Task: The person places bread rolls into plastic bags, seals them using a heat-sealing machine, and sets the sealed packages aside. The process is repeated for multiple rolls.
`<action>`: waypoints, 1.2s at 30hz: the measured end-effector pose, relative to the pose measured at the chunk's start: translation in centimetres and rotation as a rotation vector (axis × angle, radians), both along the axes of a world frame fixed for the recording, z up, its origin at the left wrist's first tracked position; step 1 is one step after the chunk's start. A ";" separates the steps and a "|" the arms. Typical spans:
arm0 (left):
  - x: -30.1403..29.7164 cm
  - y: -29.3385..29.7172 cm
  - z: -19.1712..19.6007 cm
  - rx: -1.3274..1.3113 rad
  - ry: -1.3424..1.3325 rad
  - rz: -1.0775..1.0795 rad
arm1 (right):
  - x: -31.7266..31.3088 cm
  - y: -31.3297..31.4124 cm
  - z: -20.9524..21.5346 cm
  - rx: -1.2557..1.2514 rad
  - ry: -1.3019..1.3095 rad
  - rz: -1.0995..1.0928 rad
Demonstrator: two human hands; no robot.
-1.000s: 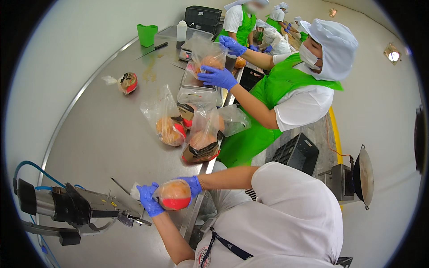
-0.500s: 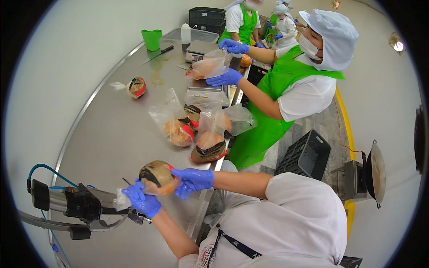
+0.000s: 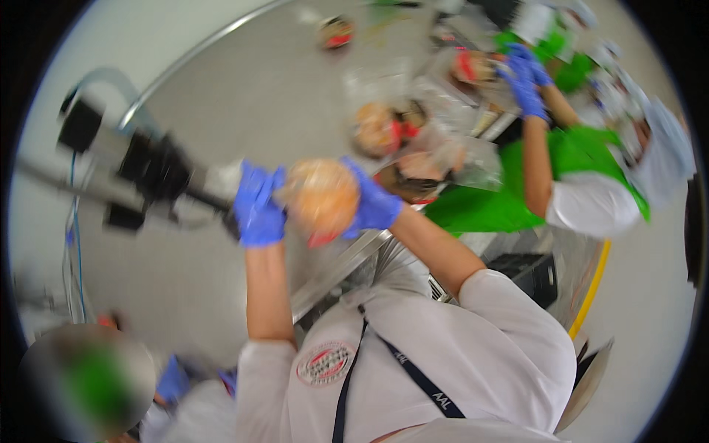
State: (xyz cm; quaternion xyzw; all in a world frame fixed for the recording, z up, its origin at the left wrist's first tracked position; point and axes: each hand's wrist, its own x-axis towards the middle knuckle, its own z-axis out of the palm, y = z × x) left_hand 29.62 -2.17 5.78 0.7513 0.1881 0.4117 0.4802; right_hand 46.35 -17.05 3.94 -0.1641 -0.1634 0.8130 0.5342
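Note:
Between my two hands is a round, orange food in a clear plastic bag with red print (image 3: 323, 196), its kind not certain through the film. My left hand (image 3: 260, 205), in a blue glove, is closed around the gathered neck of the bag, beside a black and metal clamp-like machine (image 3: 155, 166). The pale bag end (image 3: 224, 179) sticks out past that hand, close to the machine's arm. My right hand (image 3: 374, 201), also gloved in blue, cups the food's right side. Motion blur hides whether the neck touches the machine.
Several similar bagged foods (image 3: 377, 129) lie on the steel table (image 3: 244, 96) ahead, and one (image 3: 337, 33) farther back. A co-worker's gloved hands (image 3: 526, 81) hold another bag at the right. Another person's gloved hand (image 3: 173, 380) shows at lower left.
The view has swung, shifting the table upward and right in the picture. The bag in my hands has been turned, showing its orange side, and sits nearer the machine. Someone has appeared at lower left.

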 end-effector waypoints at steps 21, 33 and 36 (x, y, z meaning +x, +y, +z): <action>-7.7 -1.4 -5.7 -0.379 0.008 0.336 | -8.6 4.3 -5.1 -0.183 0.043 -0.488; -9.7 4.4 -13.0 -0.550 0.046 0.726 | -8.8 13.4 -10.0 -0.100 -0.339 -0.614; -9.4 4.5 -15.8 -0.324 0.149 0.891 | -8.9 13.4 -11.5 -0.094 -0.367 -0.582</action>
